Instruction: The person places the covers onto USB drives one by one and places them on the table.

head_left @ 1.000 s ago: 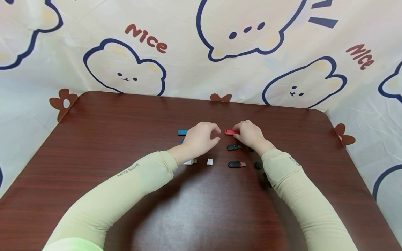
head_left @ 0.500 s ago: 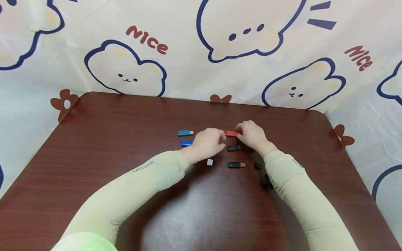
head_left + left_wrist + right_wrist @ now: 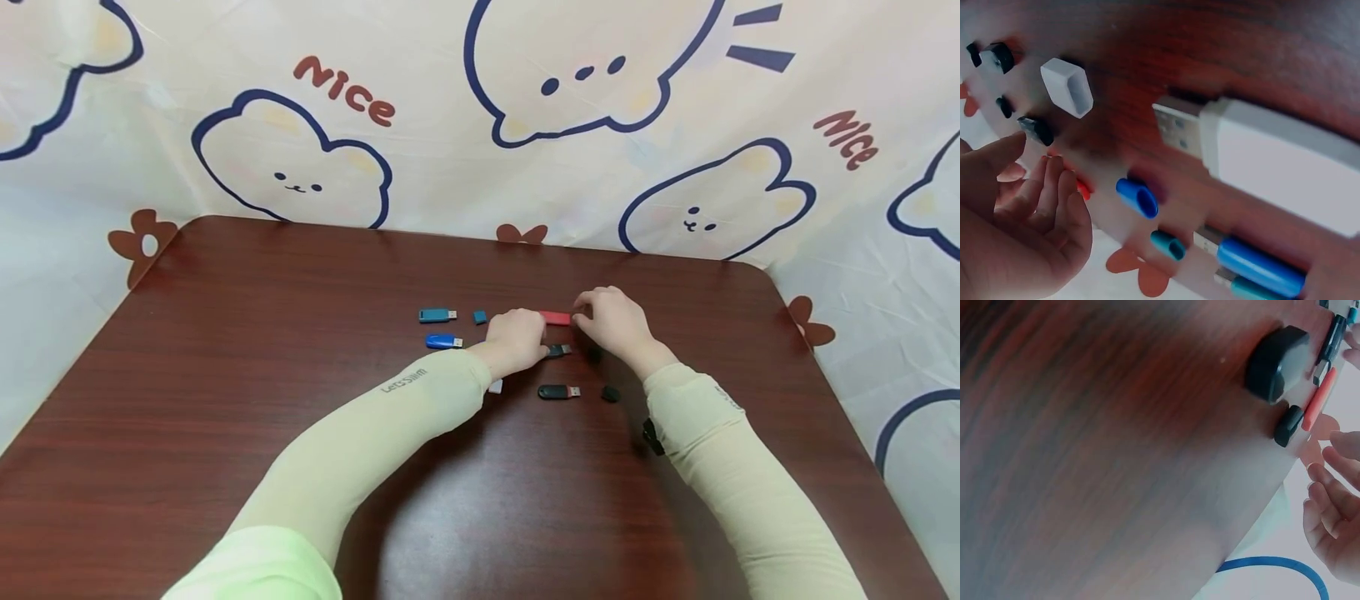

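Observation:
A red USB stick (image 3: 555,318) lies between the two hands in the head view, with no metal plug showing at its right end. My left hand (image 3: 516,340) hovers at its left end, fingers bent down and thumb apart; whether the fingertips touch it I cannot tell. Just beyond the stick's right end is my right hand (image 3: 617,323), its fingers loosely curved and holding nothing. Below the red stick, a black USB stick (image 3: 558,351) is partly hidden by the left hand. Nearer still lies a black-and-red USB stick (image 3: 555,392), its black cap (image 3: 611,393) to the right.
To the left are a teal USB stick (image 3: 435,316), its teal cap (image 3: 480,317) and a blue USB stick (image 3: 442,342). The left wrist view shows a white USB stick (image 3: 1285,162), white cap (image 3: 1066,87) and blue cap (image 3: 1137,197). A printed cloth (image 3: 442,167) hangs behind the table.
My left hand has moved right, up to the red USB stick. My right hand has come off that stick and drawn back a little to the right.

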